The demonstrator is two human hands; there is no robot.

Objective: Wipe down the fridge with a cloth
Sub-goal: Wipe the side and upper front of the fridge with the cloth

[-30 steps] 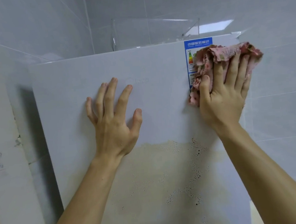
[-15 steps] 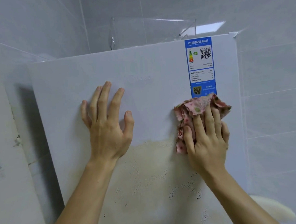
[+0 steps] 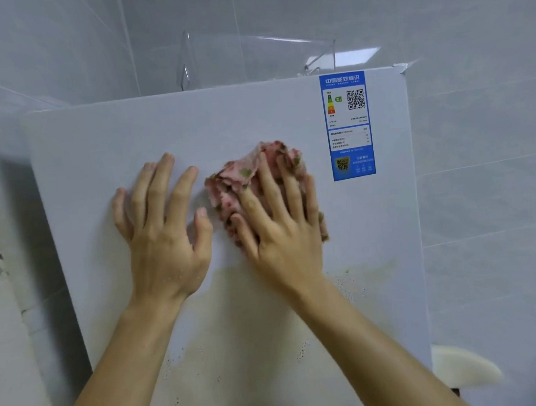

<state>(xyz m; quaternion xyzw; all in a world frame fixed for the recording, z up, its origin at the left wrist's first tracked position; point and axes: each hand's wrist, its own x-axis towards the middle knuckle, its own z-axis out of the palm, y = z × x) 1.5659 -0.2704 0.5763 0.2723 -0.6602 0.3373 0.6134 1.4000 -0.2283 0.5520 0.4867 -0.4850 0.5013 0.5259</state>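
Your cloth (image 3: 252,175), a crumpled pink rag with greenish smudges, lies against the fridge (image 3: 82,146) door, just left of the blue label (image 3: 348,124) and level with its lower half. Your right hand (image 3: 281,230) presses it there with fingers spread and nearly straight, not clutching it. I judge this spreads the pressure over a wide patch for a sweeping wipe. Further left of the label, just beside the cloth, your left hand (image 3: 164,232) lies palm-flat and empty on the door, fingers splayed, probably to brace you. Below the label, under both wrists, a yellowish speckled stain (image 3: 257,346) covers the lower door, so most of the job looks undone. Above and left of the label, a clear container (image 3: 250,61) sits on the fridge top. Count: one cloth, one label, one stain, one container, two hands.
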